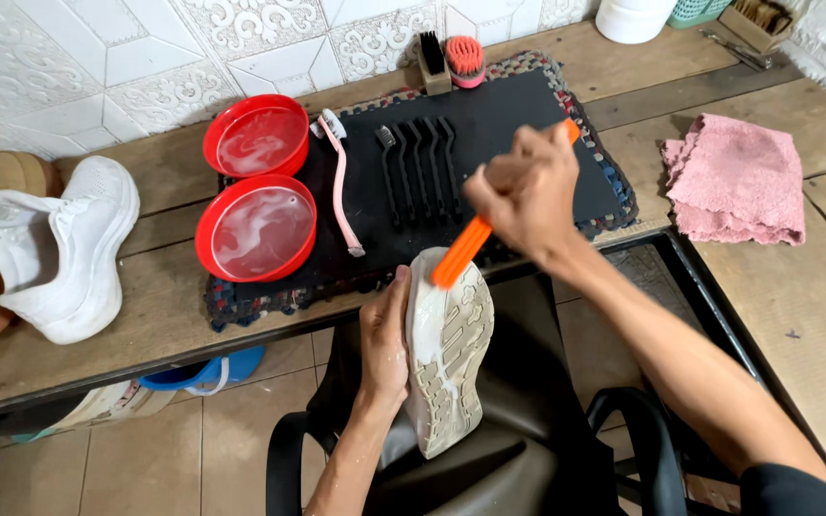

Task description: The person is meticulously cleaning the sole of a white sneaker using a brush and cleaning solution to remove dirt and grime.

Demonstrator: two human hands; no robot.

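The left hand (384, 349) wraps its grip around the side of a white shoe (446, 354), holding it sole up over the lap, just in front of the edge of the wooden counter (145, 315). Foam streaks the pale tread. The right hand (528, 191) has its grip pressed tight around the orange handle of a brush (461, 250), whose lower end touches the toe part of the sole. Behind the hands a black mat (499, 124) lies on the counter. On the mat sit two red bowls (255, 227) with soapy water, one behind the other, a pink toothbrush (340, 182) just beside them, and a row of black brushes (418, 167) in the middle. At the back edge of the mat stand a black brush (432, 59) and a round red brush (466, 59). A second white shoe (69, 248) lies on its side at the left of the counter, well apart from the mat. A pink cloth (738, 177) lies crumpled on the right. A blue bucket (207, 371) shows under the counter, and a black chair (518, 449) is below the held shoe.
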